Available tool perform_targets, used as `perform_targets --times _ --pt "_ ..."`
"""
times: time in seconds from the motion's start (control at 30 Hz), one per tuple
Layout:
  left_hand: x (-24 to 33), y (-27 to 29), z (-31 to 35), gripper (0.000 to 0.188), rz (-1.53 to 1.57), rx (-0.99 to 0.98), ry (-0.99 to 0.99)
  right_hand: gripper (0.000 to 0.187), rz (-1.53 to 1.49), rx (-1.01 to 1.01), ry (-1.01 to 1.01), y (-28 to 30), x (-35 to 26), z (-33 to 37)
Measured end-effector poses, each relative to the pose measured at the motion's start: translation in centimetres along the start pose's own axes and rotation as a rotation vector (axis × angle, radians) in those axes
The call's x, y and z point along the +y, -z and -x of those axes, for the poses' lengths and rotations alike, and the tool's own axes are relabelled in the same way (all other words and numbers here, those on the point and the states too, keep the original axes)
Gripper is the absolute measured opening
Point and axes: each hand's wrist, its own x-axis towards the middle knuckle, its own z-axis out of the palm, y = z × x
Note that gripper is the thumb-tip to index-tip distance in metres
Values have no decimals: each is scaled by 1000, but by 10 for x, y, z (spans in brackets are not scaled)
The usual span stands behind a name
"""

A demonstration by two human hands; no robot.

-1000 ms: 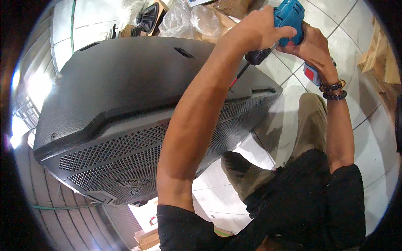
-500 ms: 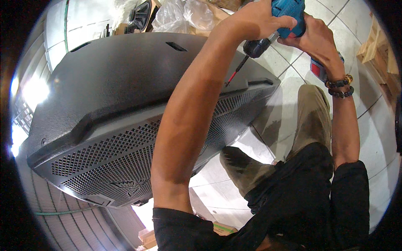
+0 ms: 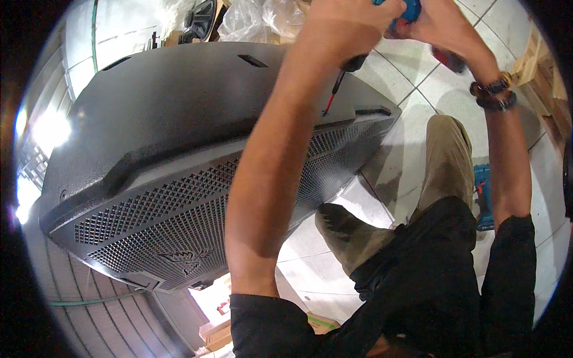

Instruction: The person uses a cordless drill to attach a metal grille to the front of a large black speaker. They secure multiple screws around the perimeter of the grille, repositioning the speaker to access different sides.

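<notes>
A blue cordless drill (image 3: 410, 13) is held in both hands at the top of the view, partly cut off by the edge. My left hand (image 3: 364, 21) is closed over its front, near the black chuck. My right hand (image 3: 444, 30), slightly blurred, wraps its handle; the red and black battery end shows below the wrist. A long driver bit (image 3: 332, 98) with a red sleeve runs down to the edge of a large black speaker cabinet (image 3: 179, 95), its tip touching or very near the surface. Perforated grille (image 3: 161, 221) covers the cabinet's near face.
A second blue power tool (image 3: 483, 197) lies on the tiled floor beside my right forearm. Wooden pieces (image 3: 540, 89) stand at the right. Clear plastic bags (image 3: 256, 21) and a loose speaker driver (image 3: 202, 21) are behind the cabinet. Cardboard boxes (image 3: 218, 337) sit at the bottom.
Both hands and the drill have shifted up and to the left, partly out of the frame. My right forearm has swung outward, and the blue tool on the floor now shows.
</notes>
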Motion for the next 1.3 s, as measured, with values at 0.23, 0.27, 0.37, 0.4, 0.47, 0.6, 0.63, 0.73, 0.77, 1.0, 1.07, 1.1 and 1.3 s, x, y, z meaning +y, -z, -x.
perform_targets --times 0.23,0.27,0.37,0.4,0.47,0.6,0.63,0.73,0.77,1.0,1.07,1.1,1.3 --pt "53 37 -8 69 168 -128 373 52 -495 175 283 -47 59 -17" --pt "48 42 -12 69 195 -207 391 52 -372 143 209 -42 59 -10" --pt "12 22 -15 62 541 -303 315 46 21 15 -10 -14 34 6" --pt "-1 7 -14 58 747 -298 251 45 75 4 10 -12 31 7" --pt "-2 4 -15 58 916 -349 310 40 63 -35 -5 3 16 14" --pt "6 6 -12 54 997 -219 273 45 27 -7 31 8 17 13" --pt "9 4 -12 53 684 -213 217 46 -38 42 90 -2 33 10" --pt "16 5 -12 58 187 -213 67 49 -81 91 129 -24 55 1" --pt "19 7 -14 62 95 -208 17 50 -70 92 118 -27 59 0" --pt "14 19 -10 70 656 -157 312 43 54 125 102 -13 40 0" --pt "12 16 -12 69 654 -175 329 42 35 112 85 -14 41 -2" --pt "14 17 -13 68 668 -194 340 41 19 116 85 -14 44 0" --pt "9 15 -8 66 786 -169 310 42 70 139 97 -11 36 2"
